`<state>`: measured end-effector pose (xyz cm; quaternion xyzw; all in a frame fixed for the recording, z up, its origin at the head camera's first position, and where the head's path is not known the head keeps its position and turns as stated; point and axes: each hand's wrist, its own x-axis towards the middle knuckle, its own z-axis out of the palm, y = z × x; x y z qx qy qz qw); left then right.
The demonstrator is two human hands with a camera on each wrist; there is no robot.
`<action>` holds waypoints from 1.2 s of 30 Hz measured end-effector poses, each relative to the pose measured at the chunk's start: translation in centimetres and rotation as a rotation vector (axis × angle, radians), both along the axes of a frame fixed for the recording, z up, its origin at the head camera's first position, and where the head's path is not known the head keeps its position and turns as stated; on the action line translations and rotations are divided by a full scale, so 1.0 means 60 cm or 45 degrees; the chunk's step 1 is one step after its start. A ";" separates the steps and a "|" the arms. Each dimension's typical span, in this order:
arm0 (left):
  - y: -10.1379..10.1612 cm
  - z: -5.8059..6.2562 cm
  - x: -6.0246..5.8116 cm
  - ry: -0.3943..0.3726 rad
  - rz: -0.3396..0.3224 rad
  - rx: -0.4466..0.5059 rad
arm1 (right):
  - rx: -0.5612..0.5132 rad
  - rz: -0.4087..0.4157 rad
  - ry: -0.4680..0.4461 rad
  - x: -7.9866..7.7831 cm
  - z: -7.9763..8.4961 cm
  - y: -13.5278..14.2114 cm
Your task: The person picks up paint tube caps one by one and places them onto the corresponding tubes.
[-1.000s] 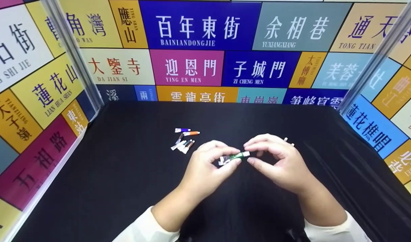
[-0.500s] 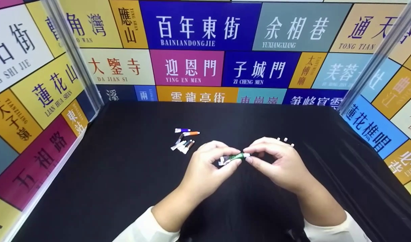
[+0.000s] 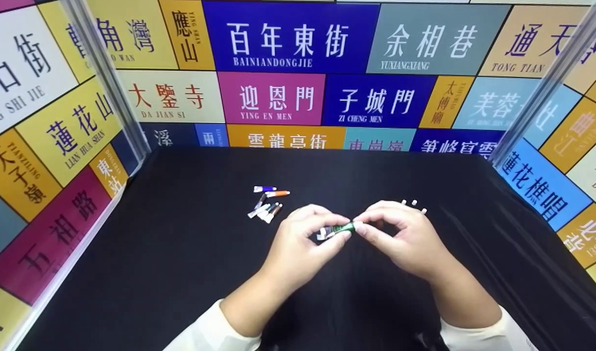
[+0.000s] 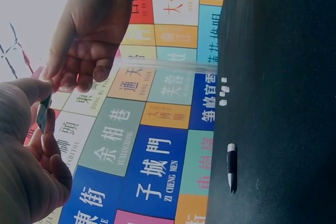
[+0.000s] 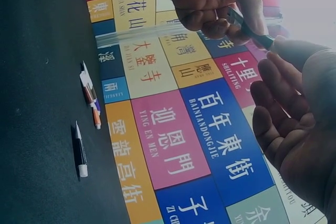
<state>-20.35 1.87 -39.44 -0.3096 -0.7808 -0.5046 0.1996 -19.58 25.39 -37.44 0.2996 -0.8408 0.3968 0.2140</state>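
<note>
In the head view my left hand (image 3: 305, 239) pinches a small green paint tube (image 3: 343, 227) between thumb and forefinger, its flat crimped end pointing left. My right hand (image 3: 405, 239) meets it from the right. Thumb and forefinger pinch the white cap end, which the fingertips mostly cover. In the left wrist view the tube (image 4: 44, 109) spans from my left hand (image 4: 26, 150) to my right hand (image 4: 92, 30). From the right wrist the dark green tube (image 5: 257, 35) shows between both hands, held above the table.
Several paint tubes, among them a purple one (image 3: 264, 188) and an orange one (image 3: 278, 193), lie left of the hands. Small white caps (image 3: 414, 202) lie behind the right hand. Another black tube (image 4: 231, 167) lies on the black tabletop (image 3: 181, 273). Sign-printed walls (image 3: 283, 97) enclose it.
My right fingertips have closed in on the white cap, which was visible between the hands a second ago and is now mostly covered. The left hand has barely moved.
</note>
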 end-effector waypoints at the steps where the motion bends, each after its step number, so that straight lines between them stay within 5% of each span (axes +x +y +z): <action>1: 0.000 0.000 0.000 0.000 -0.001 0.001 | -0.003 0.001 0.005 0.000 0.000 0.000; 9: 0.001 -0.001 -0.002 0.000 -0.002 0.015 | -0.113 0.063 -0.034 0.002 0.000 0.002; 20: -0.002 0.000 -0.003 -0.009 0.008 0.004 | -0.123 0.237 0.158 -0.008 -0.005 -0.001; 36: 0.000 -0.002 -0.003 -0.004 -0.012 0.012 | -0.052 0.101 0.141 -0.004 -0.006 0.000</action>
